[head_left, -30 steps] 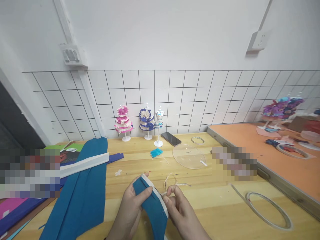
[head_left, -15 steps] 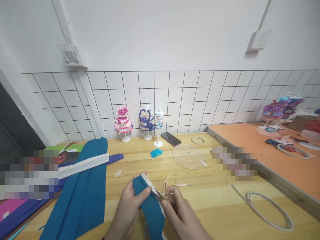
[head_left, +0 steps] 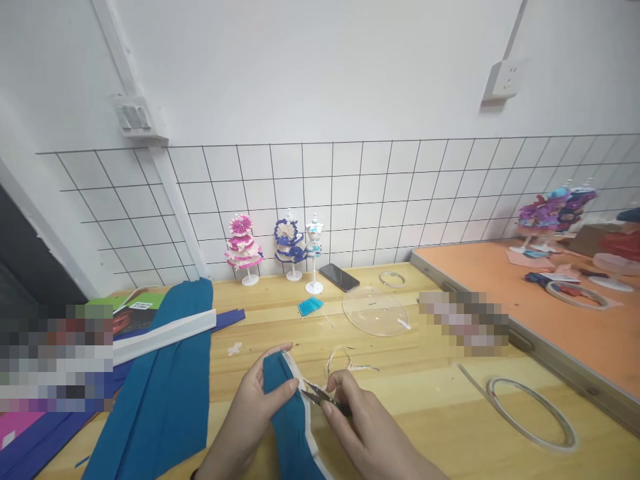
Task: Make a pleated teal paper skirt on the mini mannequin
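Observation:
My left hand (head_left: 263,397) pinches the upper end of a blue crepe strip (head_left: 290,427) that has a white strip (head_left: 309,427) along its right edge. The lower part of both strips hangs down toward the bottom of the view. In my right hand (head_left: 360,413) is a small pair of dark scissors (head_left: 320,395), blades parted and pointing left at the white edge, close to my left thumb. Beyond my hands a loop of thin cord (head_left: 340,360) lies on the wooden table (head_left: 280,333).
Larger blue paper (head_left: 165,393) and a folded white strip (head_left: 170,333) lie left. Small dress stands (head_left: 243,250), a phone (head_left: 340,277) and a clear disc (head_left: 375,311) are at the back. A tape roll (head_left: 533,413) lies right, near an orange board (head_left: 500,287).
The scissor blades have opened wider and the scissors sit slightly away from the strip's edge. The hanging blue strip has shifted left. The camera view has moved slightly.

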Available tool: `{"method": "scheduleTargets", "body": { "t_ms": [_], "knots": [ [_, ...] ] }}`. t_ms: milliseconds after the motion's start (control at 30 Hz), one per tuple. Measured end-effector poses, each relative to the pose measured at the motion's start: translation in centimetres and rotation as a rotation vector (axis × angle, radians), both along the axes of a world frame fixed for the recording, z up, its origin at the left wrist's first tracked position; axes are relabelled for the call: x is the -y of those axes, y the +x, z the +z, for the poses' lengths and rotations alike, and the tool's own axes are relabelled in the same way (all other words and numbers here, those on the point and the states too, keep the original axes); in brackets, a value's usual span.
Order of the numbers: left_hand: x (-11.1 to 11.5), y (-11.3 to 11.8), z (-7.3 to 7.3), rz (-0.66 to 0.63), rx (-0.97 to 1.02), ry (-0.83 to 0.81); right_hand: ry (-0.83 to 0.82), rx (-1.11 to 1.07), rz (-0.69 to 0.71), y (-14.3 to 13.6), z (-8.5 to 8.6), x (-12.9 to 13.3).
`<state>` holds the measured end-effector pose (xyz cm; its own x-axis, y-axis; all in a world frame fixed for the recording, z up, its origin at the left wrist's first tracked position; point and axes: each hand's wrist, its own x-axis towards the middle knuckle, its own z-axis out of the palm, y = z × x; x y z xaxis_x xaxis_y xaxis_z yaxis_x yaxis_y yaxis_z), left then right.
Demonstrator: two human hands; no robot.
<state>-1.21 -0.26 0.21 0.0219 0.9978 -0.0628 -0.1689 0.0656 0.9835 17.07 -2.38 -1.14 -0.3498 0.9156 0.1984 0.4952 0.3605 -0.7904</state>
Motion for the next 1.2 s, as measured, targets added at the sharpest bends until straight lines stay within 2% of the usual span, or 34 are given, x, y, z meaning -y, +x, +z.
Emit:
{"method": "scheduleTargets", "body": {
  "t_ms": [100,233,500,667,767,867,967,1133,1200],
  "knots": [
    [0.2,-0.1,0.3,-0.048,-0.004,-0.049,-0.02,0.018,0.009,0.2,0.2,0.0],
    [0.4,0.0,0.7,-0.029,0.006,-0.08,-0.015,0.038,0.014,0.1,0.2,0.0],
    [0.3,-0.2,0.8,-0.039,-0.042,-0.033,0.042,0.099,0.031,0.5,0.2,-0.2],
    [0.1,-0.6,1.2,0.065,0.016,-0.065,0.006,0.102,0.07,1.4,1.0,-0.3],
    [0.1,-0.6,2.0,0.109,0.071,-0.075,-0.099,-0.038,0.097,1.6,1.4,-0.4],
    [0.1,-0.7,2.3,0.124,0.056,-0.09,-0.307,-0.368,0.13,1.4,1.5,-0.7],
    [0.0,-0.7,1.9,0.113,0.079,-0.117,-0.49,-0.662,0.117,1.0,1.1,-1.2],
    [-0.2,-0.7,0.6,0.006,0.142,-0.181,-0.598,-0.691,0.172,0.8,0.8,-1.3],
    [-0.3,-0.8,0.3,-0.046,0.143,-0.169,-0.625,-0.771,0.137,1.2,1.0,-1.5]
  ]
}}
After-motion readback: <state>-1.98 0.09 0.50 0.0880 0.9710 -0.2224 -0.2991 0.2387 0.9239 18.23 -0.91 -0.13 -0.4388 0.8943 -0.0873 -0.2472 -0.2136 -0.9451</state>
